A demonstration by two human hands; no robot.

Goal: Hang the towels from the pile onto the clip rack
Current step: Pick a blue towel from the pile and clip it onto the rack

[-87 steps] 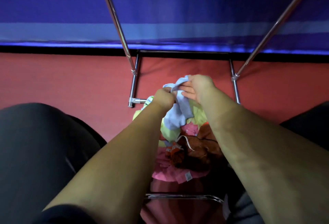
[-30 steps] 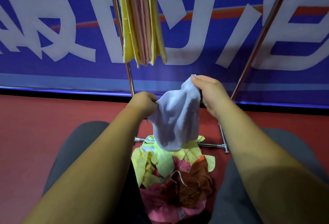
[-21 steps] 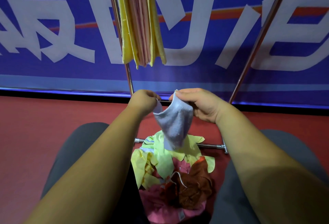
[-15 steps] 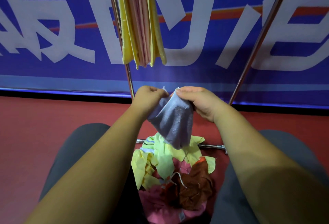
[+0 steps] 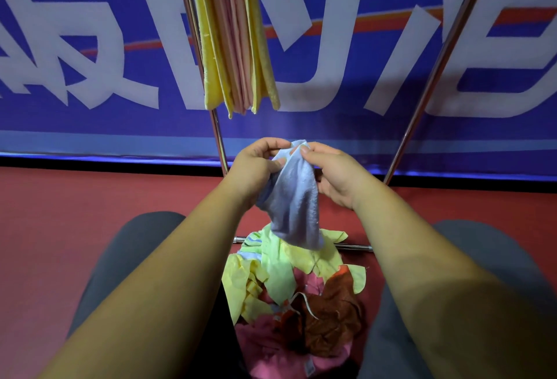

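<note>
While left grip (image 5: 256, 167) and right grip (image 5: 334, 176) pinch its top edge, nubby pale-blue towel (image 5: 294, 206) hangs limp (cone-shaped).

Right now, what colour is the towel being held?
Pale blue; the towel shows best in the head view.

Two hands meet at centre, the left hand (image 5: 256, 164) and right hand (image 5: 334, 173) side by side, both pinching the top edge of a towel (image 5: 295, 206) that hangs down between the forearms. Directly below it, on the floor (image 5: 75, 212) between the person's left leg (image 5: 132, 246) and right leg (image 5: 497, 252), lies the pile (image 5: 295, 294). A base bar (image 5: 352, 246) runs behind the pile, whose far edge overlaps it. The left pole (image 5: 218, 140) rises behind the left hand; the right pole (image 5: 434, 77) leans away to the right. Above the hands, hung towels (image 5: 235, 32) dangle just beside the left pole. A banner (image 5: 90, 122) stands behind everything.
</note>
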